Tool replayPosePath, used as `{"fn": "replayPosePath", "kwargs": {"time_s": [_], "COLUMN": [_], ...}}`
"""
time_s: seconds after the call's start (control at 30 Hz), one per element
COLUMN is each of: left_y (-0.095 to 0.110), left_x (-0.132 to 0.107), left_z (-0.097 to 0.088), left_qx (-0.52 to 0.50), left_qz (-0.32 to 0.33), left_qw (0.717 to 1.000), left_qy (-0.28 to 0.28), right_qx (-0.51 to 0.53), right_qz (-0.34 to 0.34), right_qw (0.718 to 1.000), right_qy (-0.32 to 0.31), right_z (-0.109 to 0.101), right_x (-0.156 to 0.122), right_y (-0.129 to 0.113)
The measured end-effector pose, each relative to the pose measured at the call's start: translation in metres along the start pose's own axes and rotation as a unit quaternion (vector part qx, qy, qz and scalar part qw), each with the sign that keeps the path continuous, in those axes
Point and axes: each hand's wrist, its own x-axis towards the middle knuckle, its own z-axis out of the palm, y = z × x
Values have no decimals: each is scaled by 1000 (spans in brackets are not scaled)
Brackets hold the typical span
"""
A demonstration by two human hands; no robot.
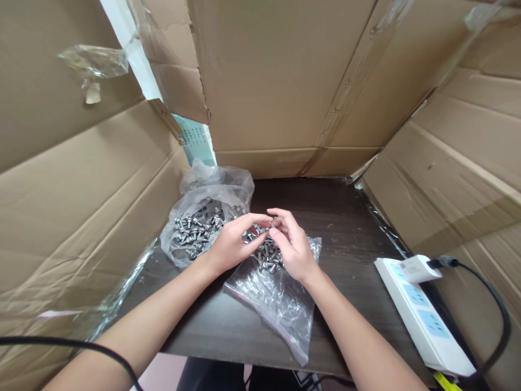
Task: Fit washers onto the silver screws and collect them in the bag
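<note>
My left hand and my right hand meet fingertip to fingertip above a pile of metal bolts. The fingers of both hands are closed in a pinch around a tiny piece, too small and covered to name. Beneath the hands, the pile rests on a clear zip bag lying flat on the dark table. Close to my left hand stands an opened clear plastic bag, which holds many more bolts. Part of the pile is hidden behind my fingers.
Cardboard walls enclose the dark wooden table on the left, back and right. At the right lies a white power strip with a plugged-in adapter and black cable. Another black cable crosses my left forearm.
</note>
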Motion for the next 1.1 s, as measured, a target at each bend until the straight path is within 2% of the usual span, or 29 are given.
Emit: {"fn": "replayPosePath", "kwargs": {"time_s": [0.23, 0.43, 0.53, 0.73, 0.9, 1.1], "left_y": [-1, -2, -2, -3, -2, 1], "left_x": [0, -1, -1, -1, -1, 1], "left_z": [0, 0, 0, 0, -1, -2], "left_qx": [-6, -2, -9, -8, -6, 11], "left_qz": [-10, -18, -19, -25, -21, -15], "left_qw": [1000, 1000, 1000, 1000, 1000, 1000], "left_qy": [-8, 0, -7, 1, -5, -4], "right_qx": [-8, -9, -24, -2, -9, 12], "right_qz": [13, -6, 11, -1, 23, 5], "right_qw": [1000, 1000, 1000, 1000, 1000, 1000], "right_qy": [2, -5, 4, 2, 7, -2], "right_z": [1, 1, 1, 0, 1, 1], "right_x": [0, 1, 1, 1, 0, 1], "right_y": [1, 0, 1, 3, 2, 2]}}
